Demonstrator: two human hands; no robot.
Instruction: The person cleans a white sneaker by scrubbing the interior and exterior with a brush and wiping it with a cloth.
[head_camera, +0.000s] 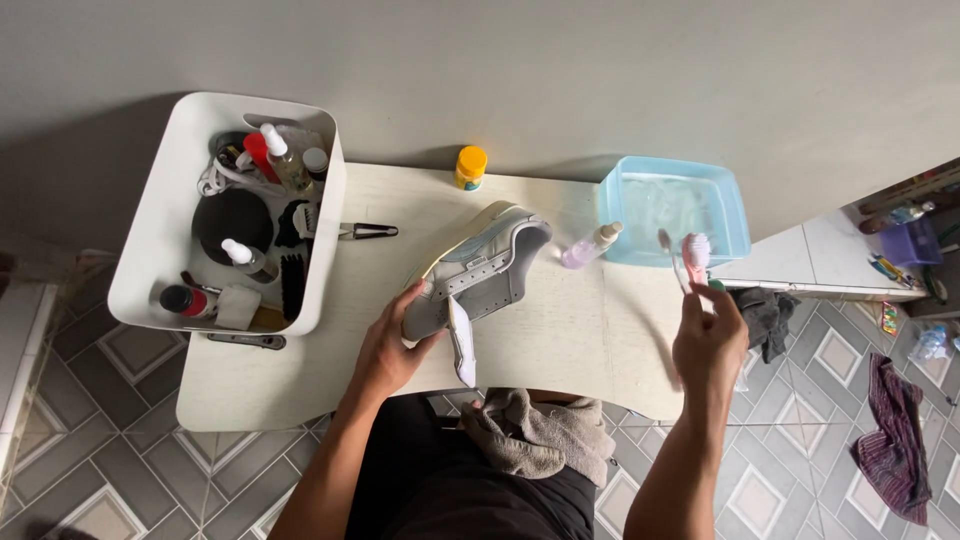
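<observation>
You have 1 shoe (480, 265) clamped in your left hand (385, 350) and 1 pink brush (694, 255) gripped in your right hand (708, 335) over the tabletop (560, 340).

A plain pale grey wall (560, 70) fills the upper view, dim at the left. Against it stands a cream tabletop (570, 340) with rounded corners. Below lies a floor of grey patterned tiles (120, 420), and a white tiled ledge (810, 260) runs along at right.
</observation>
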